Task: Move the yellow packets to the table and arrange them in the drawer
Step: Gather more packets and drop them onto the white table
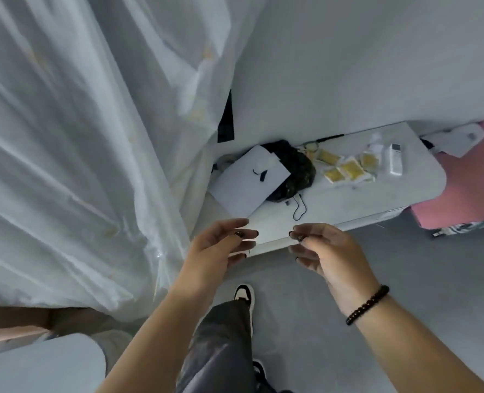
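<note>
Fingers on my left hand (223,245) and right hand (317,248) are loosely spread and hold nothing I can make out, hovering near the front edge of the table (334,205). Yellow packets (345,167) already lie on its far end, so carrying looks done. Drawer arranging remains; I cannot see a drawer.

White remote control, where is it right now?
The white remote lies on the white table near its right end, just right of the yellow packets.
</note>
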`<state>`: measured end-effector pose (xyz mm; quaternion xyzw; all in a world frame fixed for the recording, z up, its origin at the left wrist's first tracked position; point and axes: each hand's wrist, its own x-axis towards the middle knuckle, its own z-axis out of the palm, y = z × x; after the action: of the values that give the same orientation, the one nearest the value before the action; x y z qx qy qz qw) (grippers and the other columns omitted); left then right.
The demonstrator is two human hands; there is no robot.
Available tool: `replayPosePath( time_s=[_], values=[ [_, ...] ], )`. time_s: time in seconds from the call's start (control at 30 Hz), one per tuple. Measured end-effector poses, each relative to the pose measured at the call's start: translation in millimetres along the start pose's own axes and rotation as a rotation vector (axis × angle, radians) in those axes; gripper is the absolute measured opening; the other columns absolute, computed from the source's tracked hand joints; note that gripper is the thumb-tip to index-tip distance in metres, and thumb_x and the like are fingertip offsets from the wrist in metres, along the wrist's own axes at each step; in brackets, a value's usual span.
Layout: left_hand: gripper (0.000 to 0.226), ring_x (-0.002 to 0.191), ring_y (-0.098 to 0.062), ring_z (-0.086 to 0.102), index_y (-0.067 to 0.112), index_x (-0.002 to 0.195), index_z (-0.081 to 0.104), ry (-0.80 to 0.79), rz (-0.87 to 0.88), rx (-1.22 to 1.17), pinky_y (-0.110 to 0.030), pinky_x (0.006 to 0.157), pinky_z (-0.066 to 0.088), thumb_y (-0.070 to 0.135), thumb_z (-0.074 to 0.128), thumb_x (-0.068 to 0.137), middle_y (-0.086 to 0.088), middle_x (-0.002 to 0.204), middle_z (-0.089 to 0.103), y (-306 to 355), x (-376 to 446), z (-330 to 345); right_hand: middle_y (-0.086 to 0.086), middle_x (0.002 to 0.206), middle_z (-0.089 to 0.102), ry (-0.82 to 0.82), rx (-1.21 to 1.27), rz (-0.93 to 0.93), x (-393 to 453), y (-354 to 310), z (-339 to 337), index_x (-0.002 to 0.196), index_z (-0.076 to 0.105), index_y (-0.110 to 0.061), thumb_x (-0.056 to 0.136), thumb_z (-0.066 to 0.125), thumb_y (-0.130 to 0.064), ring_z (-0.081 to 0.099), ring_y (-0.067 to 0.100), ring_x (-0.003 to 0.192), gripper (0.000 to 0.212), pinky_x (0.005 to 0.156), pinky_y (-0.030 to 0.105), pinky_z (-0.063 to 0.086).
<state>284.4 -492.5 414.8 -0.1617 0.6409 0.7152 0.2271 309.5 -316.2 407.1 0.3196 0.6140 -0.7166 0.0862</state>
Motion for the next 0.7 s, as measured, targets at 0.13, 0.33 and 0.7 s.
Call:
replayPosePath(
  time_s=[0.13,0.33,0.7],
  values=[
    [0.029,0.089,-0.017,0.069,0.012,0.107,0.066,-0.089,-0.042,0.064,-0.032,0.083,0.051,-0.002,0.045,0.094,-0.004,0.095,0.075,20.8,60.7,37.8,0.007,0.089,0.073,0.093,0.042,0.002,50.0,-27.2,-27.8,0.092,0.067,-0.008,0.091,0.049,0.006,0.069,0.019,0.076,0.022,0.068,0.028,0.053],
    [0.029,0.081,-0.014,0.067,0.011,0.107,0.066,-0.224,-0.083,0.192,-0.028,0.077,0.050,-0.003,0.045,0.093,-0.002,0.091,0.075,51.6,145.0,110.3,0.005,0.086,0.074,0.200,0.116,0.021,117.7,-63.0,-66.0,0.089,0.068,-0.012,0.091,0.050,0.004,0.070,0.022,0.083,0.024,0.077,0.034,0.054],
    [0.028,0.077,-0.010,0.067,0.015,0.101,0.066,-0.239,-0.176,0.171,-0.023,0.070,0.048,-0.001,0.044,0.094,0.002,0.086,0.075,50.0,236.0,258.9,0.007,0.086,0.072,0.191,0.137,0.088,218.2,-106.5,-179.3,0.090,0.067,-0.009,0.092,0.049,0.005,0.069,0.022,0.080,0.023,0.072,0.030,0.052]
  ],
)
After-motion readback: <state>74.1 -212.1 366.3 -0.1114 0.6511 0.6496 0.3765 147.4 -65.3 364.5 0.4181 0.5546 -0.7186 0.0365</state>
